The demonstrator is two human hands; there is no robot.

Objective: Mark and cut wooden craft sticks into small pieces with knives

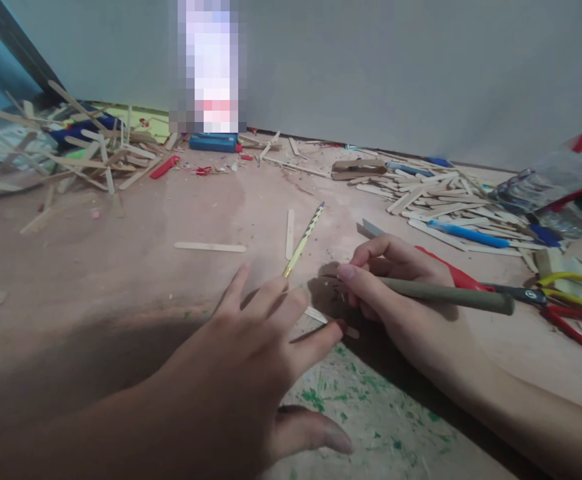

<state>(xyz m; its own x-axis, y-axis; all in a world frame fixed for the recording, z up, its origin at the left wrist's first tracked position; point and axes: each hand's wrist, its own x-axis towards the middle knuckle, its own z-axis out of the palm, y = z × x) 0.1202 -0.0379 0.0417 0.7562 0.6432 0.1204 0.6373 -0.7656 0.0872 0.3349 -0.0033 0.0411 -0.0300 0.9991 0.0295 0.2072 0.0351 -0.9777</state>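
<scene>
My left hand (pixel 255 340) lies low over the table, palm down with its fingers spread. One of its fingertips rests on a craft stick (pixel 315 315), partly hidden under it. Just beyond those fingers is a yellow patterned pencil (pixel 305 237) with a craft stick (pixel 289 233) beside it. My right hand (pixel 395 287) pinches a slim tool with a round grey-green handle (pixel 451 295); its thin dark tip points left, toward my left hand. Behind the right hand a flat metal blade (pixel 369 229) and a red handle (pixel 451 272) show, partly covered by the hand.
Scissors (pixel 538 295) with red and yellow handles lie at right. Beyond them sit a heap of craft sticks (pixel 435 193) and a blue pen (pixel 468 233). More sticks (pixel 105 157) pile up far left. One stick (pixel 211 247) lies alone. A wall (pixel 371 73) stands behind.
</scene>
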